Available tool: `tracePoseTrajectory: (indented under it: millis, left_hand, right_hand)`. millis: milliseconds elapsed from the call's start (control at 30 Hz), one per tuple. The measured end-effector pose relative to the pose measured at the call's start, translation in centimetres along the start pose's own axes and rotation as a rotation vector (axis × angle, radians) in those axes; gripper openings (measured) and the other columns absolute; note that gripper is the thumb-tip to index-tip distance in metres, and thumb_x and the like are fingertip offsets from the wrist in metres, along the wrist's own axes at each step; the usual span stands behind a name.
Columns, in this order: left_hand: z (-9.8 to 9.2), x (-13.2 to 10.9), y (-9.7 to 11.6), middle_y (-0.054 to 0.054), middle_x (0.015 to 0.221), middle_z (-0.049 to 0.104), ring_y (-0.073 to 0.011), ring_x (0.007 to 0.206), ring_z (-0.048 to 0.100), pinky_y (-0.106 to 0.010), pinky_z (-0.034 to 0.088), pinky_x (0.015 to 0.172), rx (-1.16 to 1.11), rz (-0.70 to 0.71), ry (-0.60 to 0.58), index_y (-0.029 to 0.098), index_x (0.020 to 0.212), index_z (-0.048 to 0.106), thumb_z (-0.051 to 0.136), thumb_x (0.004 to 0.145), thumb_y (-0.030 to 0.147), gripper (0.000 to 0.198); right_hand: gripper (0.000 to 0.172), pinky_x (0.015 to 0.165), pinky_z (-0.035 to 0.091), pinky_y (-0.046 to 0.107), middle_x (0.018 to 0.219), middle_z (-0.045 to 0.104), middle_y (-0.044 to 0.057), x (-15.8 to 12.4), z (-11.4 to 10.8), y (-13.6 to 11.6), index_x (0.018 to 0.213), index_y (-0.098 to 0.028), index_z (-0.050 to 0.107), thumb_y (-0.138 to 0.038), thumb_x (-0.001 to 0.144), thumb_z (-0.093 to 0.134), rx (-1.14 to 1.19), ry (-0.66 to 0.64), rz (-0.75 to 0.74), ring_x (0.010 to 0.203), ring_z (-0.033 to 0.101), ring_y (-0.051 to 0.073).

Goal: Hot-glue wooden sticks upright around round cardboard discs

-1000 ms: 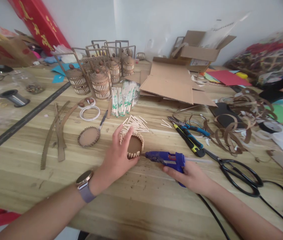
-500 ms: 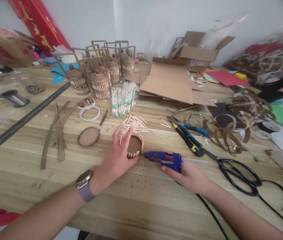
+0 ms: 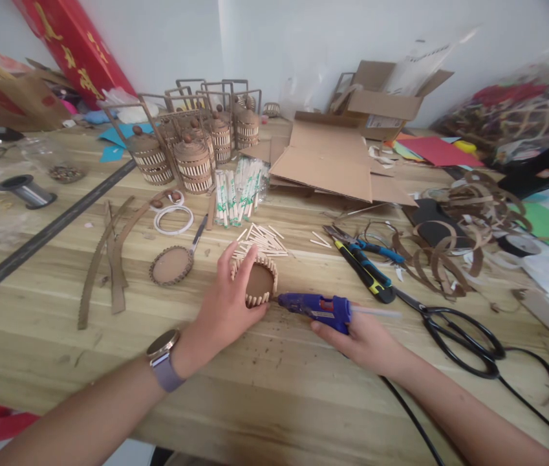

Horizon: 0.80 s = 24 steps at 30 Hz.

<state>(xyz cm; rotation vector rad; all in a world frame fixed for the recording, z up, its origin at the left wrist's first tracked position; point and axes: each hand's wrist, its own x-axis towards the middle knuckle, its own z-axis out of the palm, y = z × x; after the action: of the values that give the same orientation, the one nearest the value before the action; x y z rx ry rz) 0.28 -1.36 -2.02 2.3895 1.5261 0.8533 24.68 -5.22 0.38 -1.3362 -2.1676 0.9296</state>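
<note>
Wearing a watch at its wrist, my left hand [image 3: 228, 301] curves around the left side of a small round cardboard base [image 3: 260, 279] edged with short upright sticks, thumb at its near edge. My right hand [image 3: 364, 340] grips a blue hot glue gun [image 3: 315, 307] with a clear glue stick out of its back. Its nozzle meets the near right edge of the base; I cannot make out any glue. Just behind lies a loose pile of short wooden sticks [image 3: 262, 239]. A second round base with a corrugated rim [image 3: 171, 265] lies to the left.
Finished lidded stick baskets [image 3: 194, 162] stand at the back, before them wrapped sticks [image 3: 240, 191]. On the right lie a utility knife [image 3: 364, 272], pliers [image 3: 376, 249], black scissors [image 3: 463, 340] and curled cardboard strips [image 3: 449, 246]. The gun's black cord [image 3: 412, 417] trails to the front edge.
Hardly anything differs. Both hands, the stick-edged base and the glue gun keep their places, with only a very slight shift of the whole view.
</note>
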Motion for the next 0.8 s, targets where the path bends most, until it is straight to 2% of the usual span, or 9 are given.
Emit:
tracePoseTrajectory:
  millis: [667,800]
  left_hand:
    - [0.03,-0.05,-0.09,-0.016,0.153,0.019,-0.0386,0.143,0.028,-0.054,0.043,0.108,-0.005,0.018,0.008,0.03,0.152,0.014,0.079,0.071,0.023,0.105]
    - [-0.08,-0.14,0.11,-0.015,0.153,0.019,-0.0386,0.139,0.035,-0.054,0.046,0.104,-0.009,0.002,-0.008,0.033,0.152,0.012,0.079,0.07,0.021,0.106]
  right_hand:
    - [0.036,0.083,0.056,0.036,0.101,0.076,0.01,-0.03,0.14,-0.22,0.106,-0.019,0.071,-0.04,0.091,0.048,-0.025,0.006,0.049,0.092,0.07,0.025]
    - [0.034,0.083,0.056,0.036,0.099,0.075,0.009,0.06,-0.06,-0.33,0.102,-0.019,0.07,-0.042,0.09,0.048,0.006,0.047,0.055,0.091,0.069,0.025]
